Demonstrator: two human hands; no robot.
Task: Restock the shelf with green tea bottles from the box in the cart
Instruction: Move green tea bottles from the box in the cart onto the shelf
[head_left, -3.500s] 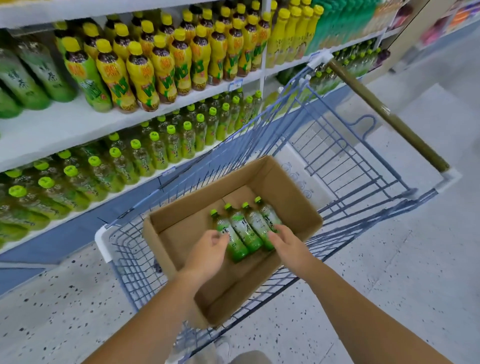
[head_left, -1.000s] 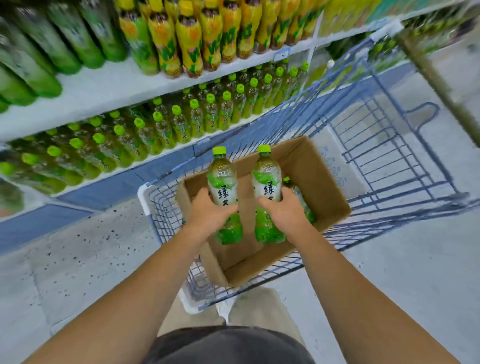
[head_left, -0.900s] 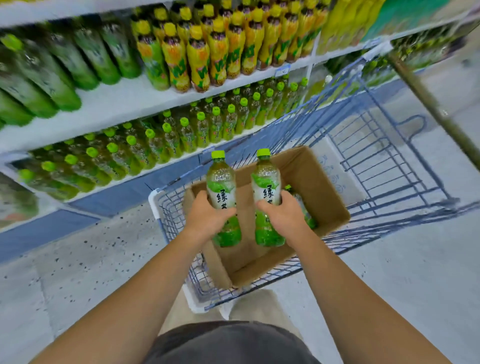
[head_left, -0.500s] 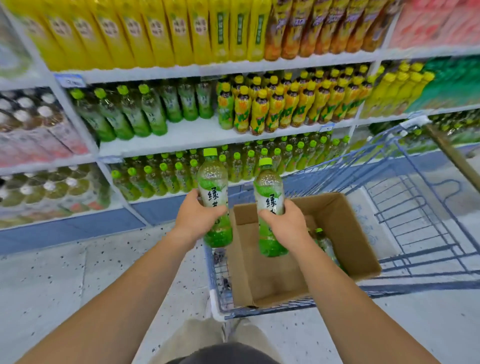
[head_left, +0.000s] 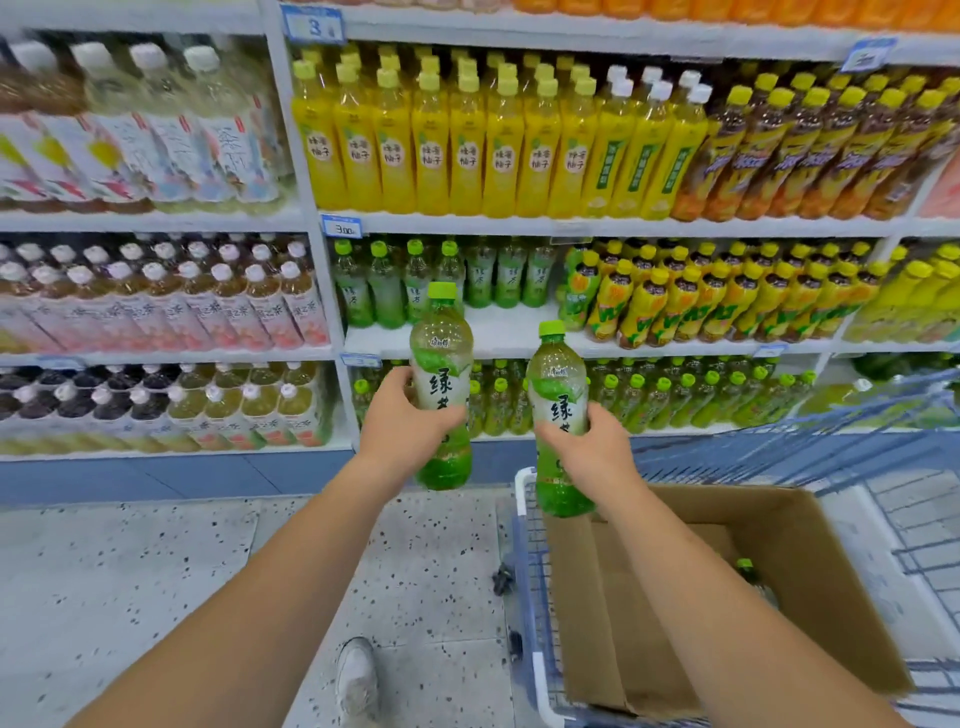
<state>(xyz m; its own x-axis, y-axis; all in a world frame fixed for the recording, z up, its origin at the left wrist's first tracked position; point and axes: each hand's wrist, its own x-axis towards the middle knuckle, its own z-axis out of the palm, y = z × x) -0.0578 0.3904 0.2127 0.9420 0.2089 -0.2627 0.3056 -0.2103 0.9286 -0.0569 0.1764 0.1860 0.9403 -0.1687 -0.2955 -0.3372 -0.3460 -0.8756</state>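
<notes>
Lifted clear of the box now and raised toward the shelf, my left hand grips one green tea bottle upright; my right hand grips a second bottle just beside it, lower, above the cart rim.

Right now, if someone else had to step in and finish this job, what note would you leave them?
Left hand: grips one green tea bottle upright, raised toward the shelves.
Right hand: grips a second bottle upright, lower and nearer the cart.
Box sits in the cart; at least one green cap shows inside.
Done: two bottles lifted out.
Left: set both in the bare gap on the middle shelf beside the green tea row, then empty the box.
</notes>
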